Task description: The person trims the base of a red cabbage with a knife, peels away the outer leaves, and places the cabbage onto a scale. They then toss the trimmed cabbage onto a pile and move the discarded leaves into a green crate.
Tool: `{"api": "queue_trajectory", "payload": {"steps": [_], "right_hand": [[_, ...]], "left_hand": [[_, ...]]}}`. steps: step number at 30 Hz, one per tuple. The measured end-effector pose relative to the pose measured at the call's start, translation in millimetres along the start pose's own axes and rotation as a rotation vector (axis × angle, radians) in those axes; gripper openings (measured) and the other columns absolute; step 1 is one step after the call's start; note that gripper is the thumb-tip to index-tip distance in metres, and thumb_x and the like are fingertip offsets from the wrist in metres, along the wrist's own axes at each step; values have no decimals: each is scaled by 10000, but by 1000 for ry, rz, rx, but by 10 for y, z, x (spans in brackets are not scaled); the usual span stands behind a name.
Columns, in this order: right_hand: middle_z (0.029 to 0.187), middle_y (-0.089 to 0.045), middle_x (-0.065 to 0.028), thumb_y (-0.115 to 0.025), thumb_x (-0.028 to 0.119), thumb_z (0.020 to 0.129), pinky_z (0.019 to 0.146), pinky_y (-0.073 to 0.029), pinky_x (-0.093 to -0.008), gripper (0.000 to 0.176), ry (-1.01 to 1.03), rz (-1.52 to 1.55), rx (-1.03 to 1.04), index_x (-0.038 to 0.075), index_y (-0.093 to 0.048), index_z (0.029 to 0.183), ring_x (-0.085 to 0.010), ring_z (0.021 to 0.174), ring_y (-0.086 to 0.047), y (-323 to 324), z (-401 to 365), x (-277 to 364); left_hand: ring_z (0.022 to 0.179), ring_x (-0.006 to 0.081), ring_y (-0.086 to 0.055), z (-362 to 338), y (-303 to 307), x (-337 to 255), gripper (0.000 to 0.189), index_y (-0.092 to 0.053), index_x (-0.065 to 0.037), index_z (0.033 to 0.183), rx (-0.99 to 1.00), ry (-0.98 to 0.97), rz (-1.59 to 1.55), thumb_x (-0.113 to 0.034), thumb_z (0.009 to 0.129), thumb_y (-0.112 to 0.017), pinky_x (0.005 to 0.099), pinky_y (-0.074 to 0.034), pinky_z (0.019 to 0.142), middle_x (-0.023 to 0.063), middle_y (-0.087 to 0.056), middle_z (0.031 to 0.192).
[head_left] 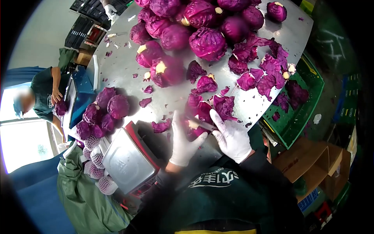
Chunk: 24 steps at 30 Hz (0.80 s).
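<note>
Both my hands wear white gloves and meet at the near edge of a steel table (124, 66). My left hand (182, 141) cups a purple cabbage (199, 112) from the left and below. My right hand (232, 137) is closed on the handle of a thin knife (202, 123), whose blade lies across the cabbage's pale cut stem. Loose purple leaves (225, 106) lie right behind the cabbage.
A heap of whole purple cabbages (194, 27) fills the far table, with trimmed leaves (265, 70) at right. A scale with a steel pan (124, 160) sits at near left beside netted cabbages (95, 156). A green crate (300, 113) holds scraps. Another person (44, 95) stands at far left.
</note>
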State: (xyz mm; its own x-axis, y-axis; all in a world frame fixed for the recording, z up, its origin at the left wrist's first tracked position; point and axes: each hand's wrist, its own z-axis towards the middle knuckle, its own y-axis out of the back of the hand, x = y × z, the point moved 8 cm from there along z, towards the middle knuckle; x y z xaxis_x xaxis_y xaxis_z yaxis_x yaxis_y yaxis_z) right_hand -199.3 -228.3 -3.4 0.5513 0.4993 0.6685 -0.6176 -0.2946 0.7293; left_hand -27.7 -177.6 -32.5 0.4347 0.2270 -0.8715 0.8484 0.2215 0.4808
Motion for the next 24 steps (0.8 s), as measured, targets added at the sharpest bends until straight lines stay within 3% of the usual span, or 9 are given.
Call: {"api": "queue_trajectory", "payload": {"steps": [1, 4, 7, 14, 15, 18, 19, 21, 24], "right_hand": [[794, -592, -92, -539, 241, 974, 671, -456, -402, 630, -38, -9, 58, 111, -318, 1549, -276, 675, -541, -81, -34, 23], [749, -596, -92, -528, 247, 976, 668, -462, -404, 631, -116, -129, 203, 115, -307, 1552, -287, 671, -560, -241, 32, 6], [616, -584, -75, -513, 345, 981, 479, -478, -395, 649, 5, -185, 103, 111, -296, 1546, -257, 487, -581, -245, 139, 27], [597, -594, -67, -545, 320, 965, 474, -492, -405, 559, -124, -210, 87, 158, -420, 1485, -255, 479, -609, -326, 258, -23], [608, -610, -106, -529, 332, 980, 472, -491, -439, 472, -150, -93, 10, 187, -498, 1428, -304, 486, -608, -276, 266, -21], [662, -639, -127, -486, 319, 1015, 519, -482, -440, 388, -441, -23, -41, 218, -555, 1384, -344, 564, -627, -159, 346, -482], [701, -661, -176, -447, 362, 1024, 525, -493, -497, 368, -510, -65, -39, 195, -606, 1311, -399, 576, -631, -279, 336, -803], [796, -688, -196, -424, 396, 1036, 627, -524, -446, 411, -525, 170, -24, 176, -585, 1344, -361, 678, -672, -428, 365, -1023], [825, -697, -182, -435, 404, 1041, 694, -528, -372, 454, -653, 545, 95, 153, -531, 1407, -278, 687, -691, -357, 388, -906]], "left_hand": [[1356, 284, -385, 3, -25, 37, 1132, -85, -8, 1552, 28, 41, -28, -121, 727, -852, 392, -373, 1108, 206, -299, 1492], [1328, 292, -412, 34, -35, -12, 1125, -89, 16, 1547, 54, 7, 16, -121, 722, -841, 406, -371, 1100, 212, -324, 1469], [1295, 337, -399, 38, -58, -27, 1138, -142, 57, 1519, 20, -111, 120, -101, 640, -849, 481, -301, 1119, 246, -365, 1397], [1358, 391, -333, 26, -76, -124, 1129, -142, 52, 1522, -53, -186, 228, -182, 674, -850, 476, -262, 1150, 276, -314, 1448], [1394, 384, -308, 6, -81, -127, 1116, -135, 66, 1522, -42, -154, 237, -193, 701, -845, 460, -250, 1165, 281, -283, 1486], [1429, 378, -287, -107, -61, -180, 1126, -132, 74, 1524, -37, -154, 276, -206, 705, -852, 448, -239, 1179, 286, -256, 1519], [1431, 372, -285, -154, -53, -160, 1135, -129, 73, 1525, -18, -193, 260, -193, 696, -857, 446, -237, 1180, 278, -251, 1525], [1444, 341, -269, -174, -29, -23, 1174, -101, 64, 1534, 24, -224, 57, -144, 673, -870, 442, -226, 1187, 247, -226, 1553], [1458, 298, -246, -107, 112, -109, 1190, -37, -56, 1582, 116, -67, -211, -65, 706, -843, 432, -239, 1188, 208, -206, 1576]]}}
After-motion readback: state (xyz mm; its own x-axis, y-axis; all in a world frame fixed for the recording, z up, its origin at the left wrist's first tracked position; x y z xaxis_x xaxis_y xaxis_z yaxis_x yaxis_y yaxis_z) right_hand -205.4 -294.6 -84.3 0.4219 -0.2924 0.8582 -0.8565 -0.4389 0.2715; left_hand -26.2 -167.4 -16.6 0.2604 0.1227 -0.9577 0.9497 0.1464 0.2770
